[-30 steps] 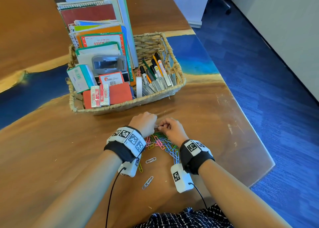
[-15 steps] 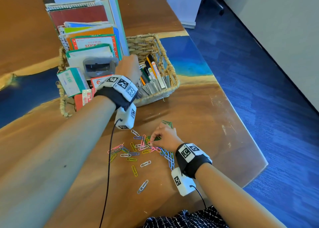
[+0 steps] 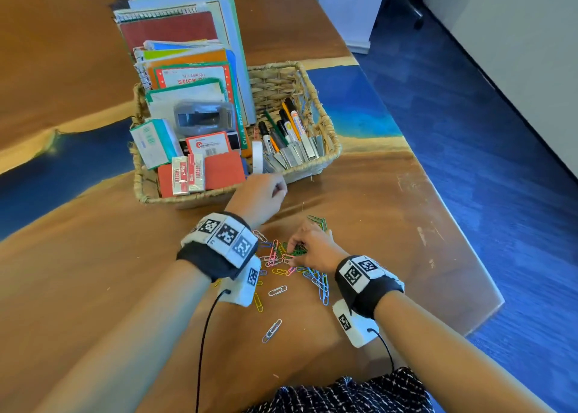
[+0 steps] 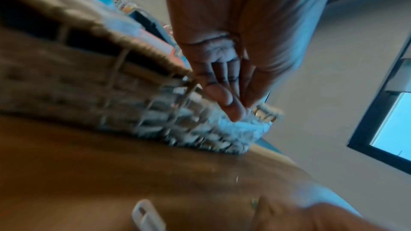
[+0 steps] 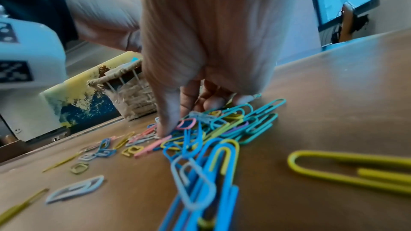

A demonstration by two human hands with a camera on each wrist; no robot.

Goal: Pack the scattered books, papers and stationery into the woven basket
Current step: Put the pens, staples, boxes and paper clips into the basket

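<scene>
The woven basket point(image 3: 275, 82) stands on the wooden table, holding upright books, notebooks, boxes, erasers and pens. Coloured paper clips point(image 3: 281, 264) lie scattered in front of it. My left hand point(image 3: 261, 195) hovers just before the basket's near rim, and in the blurred left wrist view its fingers point(image 4: 224, 97) hang straight beside the basket wall point(image 4: 111, 94), holding nothing. My right hand point(image 3: 312, 247) rests on the pile, fingers and thumb curled and pinching green clips. In the right wrist view its thumb point(image 5: 165, 126) presses on the paper clips point(image 5: 233, 120).
Stray silver clips point(image 3: 272, 329) lie nearer my body, and a small green bunch point(image 3: 317, 220) lies beyond my right hand. The table's right edge point(image 3: 453, 225) drops to blue carpet. A cable runs from my left wrist camera point(image 3: 242, 284).
My left hand reached up over the basket half a second ago and has now drawn back to just in front of its near rim. My right hand stays on the clip pile, gathering.
</scene>
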